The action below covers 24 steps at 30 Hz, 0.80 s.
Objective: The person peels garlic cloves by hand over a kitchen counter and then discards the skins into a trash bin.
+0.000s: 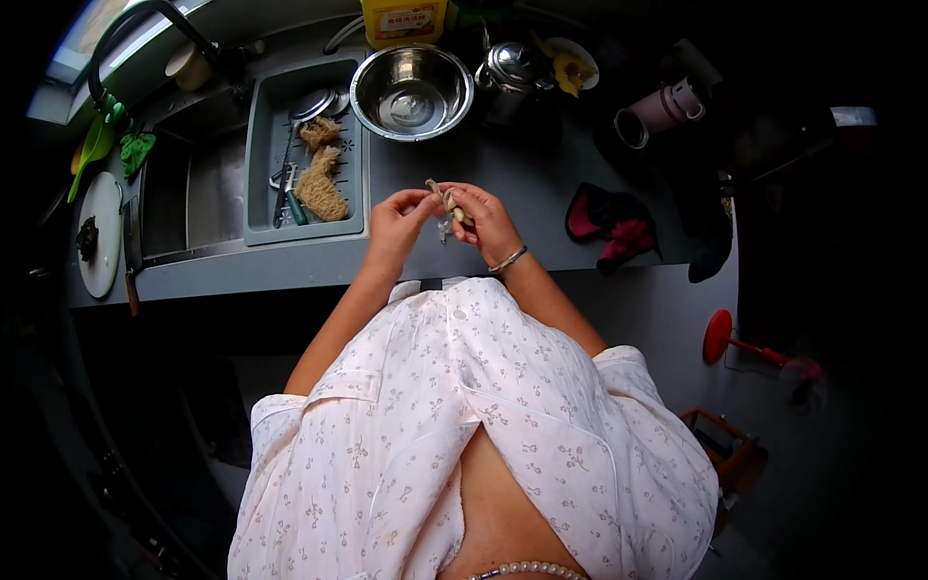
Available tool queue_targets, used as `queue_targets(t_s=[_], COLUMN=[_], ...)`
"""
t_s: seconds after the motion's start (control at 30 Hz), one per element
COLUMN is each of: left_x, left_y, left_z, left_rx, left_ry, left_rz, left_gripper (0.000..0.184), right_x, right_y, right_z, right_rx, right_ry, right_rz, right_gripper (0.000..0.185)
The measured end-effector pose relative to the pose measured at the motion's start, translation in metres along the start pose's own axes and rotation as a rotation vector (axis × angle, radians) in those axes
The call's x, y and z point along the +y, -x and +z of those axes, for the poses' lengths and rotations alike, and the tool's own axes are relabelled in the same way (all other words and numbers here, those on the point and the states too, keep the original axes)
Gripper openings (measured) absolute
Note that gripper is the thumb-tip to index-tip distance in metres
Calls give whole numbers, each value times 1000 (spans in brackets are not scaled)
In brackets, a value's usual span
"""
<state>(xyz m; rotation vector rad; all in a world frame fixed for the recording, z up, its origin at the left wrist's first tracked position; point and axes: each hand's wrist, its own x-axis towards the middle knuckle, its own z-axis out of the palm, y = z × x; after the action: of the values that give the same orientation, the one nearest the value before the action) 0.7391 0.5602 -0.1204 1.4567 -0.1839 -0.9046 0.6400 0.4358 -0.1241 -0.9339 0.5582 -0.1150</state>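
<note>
Garlic-like pieces (458, 212): between both hands, above near part of counter (537, 218)
Handling: probably light and firm, with papery skin, maybe slippery; better to take by the sides
Right hand (490, 223): fingers curled, clamped around pieces
Left hand (397, 220): thumb and forefinger pinched on their left end
Forearms: angled inward
Steel bowl (373, 94): farther, slightly left

Kitchen — grey flat countertop (416, 166) with recessed rectangular metal sink (215, 198), curved black faucet (184, 21), grey plastic drainer tray (270, 111), round shiny steel basin (411, 97) — brown-handled knife (132, 237) beside white oval board (104, 213).
</note>
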Motion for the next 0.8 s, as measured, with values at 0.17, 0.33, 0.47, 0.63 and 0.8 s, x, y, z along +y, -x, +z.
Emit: queue_targets(t_s=[0.17, 0.33, 0.47, 0.63, 0.8], left_x=[-34, -13, -10, -19, -16], left_y=[-16, -7, -9, -12, -7], left_z=[-2, -11, -12, -14, -12], left_rx=[19, 95, 72, -87, -114], left_ry=[62, 70, -128, 268, 223], left_rz=[283, 3, -3, -197, -177], left_gripper=[19, 19, 17, 28, 19], right_x=[2, 0, 7, 8, 10], right_y=[-1, 1, -1, 3, 5], right_z=[0, 2, -7, -10, -10], right_rx=[-68, -30, 42, 114, 85], right_ry=[38, -11, -24, -29, -100], right_rz=[1, -4, -21, -6, 5], right_gripper=[36, 37, 35, 27, 23])
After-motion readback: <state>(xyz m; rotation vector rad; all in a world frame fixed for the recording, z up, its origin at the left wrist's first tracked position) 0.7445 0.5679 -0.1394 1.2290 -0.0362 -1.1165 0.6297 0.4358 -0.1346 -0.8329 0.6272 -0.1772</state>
